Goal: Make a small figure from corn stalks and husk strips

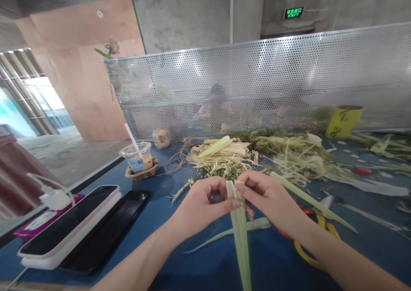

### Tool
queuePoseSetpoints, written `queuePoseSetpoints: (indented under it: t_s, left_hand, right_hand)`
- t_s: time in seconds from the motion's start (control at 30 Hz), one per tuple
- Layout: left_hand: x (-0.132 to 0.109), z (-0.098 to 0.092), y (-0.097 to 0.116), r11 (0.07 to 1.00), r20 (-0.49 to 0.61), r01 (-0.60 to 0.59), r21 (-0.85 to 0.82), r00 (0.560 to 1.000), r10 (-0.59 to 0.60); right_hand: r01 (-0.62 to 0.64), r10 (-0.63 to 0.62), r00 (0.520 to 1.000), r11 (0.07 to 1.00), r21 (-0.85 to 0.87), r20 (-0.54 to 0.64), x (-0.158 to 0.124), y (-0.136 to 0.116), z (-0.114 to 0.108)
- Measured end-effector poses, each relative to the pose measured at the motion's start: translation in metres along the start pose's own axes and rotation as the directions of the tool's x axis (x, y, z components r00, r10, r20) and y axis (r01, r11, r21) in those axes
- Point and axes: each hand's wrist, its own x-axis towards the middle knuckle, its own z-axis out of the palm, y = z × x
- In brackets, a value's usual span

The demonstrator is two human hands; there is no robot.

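Observation:
A long pale-green corn husk point(240, 235) hangs down between my hands above the blue table. My left hand point(205, 199) pinches its upper left edge between thumb and fingers. On the other side, my right hand point(258, 192) grips the top of the same husk, thumb pressed on its front. Another narrow husk strip point(224, 236) lies flat on the table behind it. Scissors with yellow handles point(305, 254) rest partly under my right forearm, near something red. Beyond my hands sits a heap of dried husks and small greenish stalks point(221, 154).
Phones point(105, 231) and a purple box point(38, 222) with a white charger lie at left. A lidded cup with a straw point(138, 156) stands behind them. Shredded husks point(295, 154) and a yellow roll point(345, 122) are at right. A perforated metal screen point(272, 77) borders the table's back.

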Motion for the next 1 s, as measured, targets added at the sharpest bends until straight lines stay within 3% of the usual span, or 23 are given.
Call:
queuePoseSetpoints:
  t_s: [0.13, 0.23, 0.47, 0.63, 0.87, 1.0]
  left_hand:
    - [0.0, -0.002, -0.002, 0.987, -0.03, -0.01, 0.159, 0.999, 0.015]
    - [-0.001, -0.002, -0.001, 0.987, -0.025, -0.041, 0.155, 0.999, 0.046]
    - [0.001, 0.004, 0.001, 0.952, 0.169, 0.122, -0.28, 0.983, -0.076]
    - [0.003, 0.002, -0.006, 0.99, 0.002, 0.083, -0.117, 0.997, -0.083]
    - [-0.001, 0.011, -0.002, 0.962, -0.248, -0.017, 0.271, 0.965, 0.087]
    - [-0.002, 0.014, -0.002, 0.967, -0.335, 0.002, 0.255, 0.938, 0.087]
  right_hand:
    - [-0.021, 0.022, 0.999, 1.0, -0.017, 0.039, 0.001, 0.002, 0.002]
    - [-0.021, 0.022, 0.999, 0.999, -0.037, 0.035, 0.0, 0.001, 0.003]
    - [0.0, 0.0, 1.0, 1.0, 0.01, -0.003, -0.001, -0.001, 0.003]
    - [0.004, -0.007, 0.997, 0.999, -0.035, -0.082, -0.002, 0.003, 0.003]
    - [-0.069, 0.096, 0.993, 0.95, 0.304, -0.075, 0.004, 0.009, 0.007]
    - [-0.066, 0.116, 0.987, 0.92, 0.385, -0.108, 0.007, 0.014, 0.008]
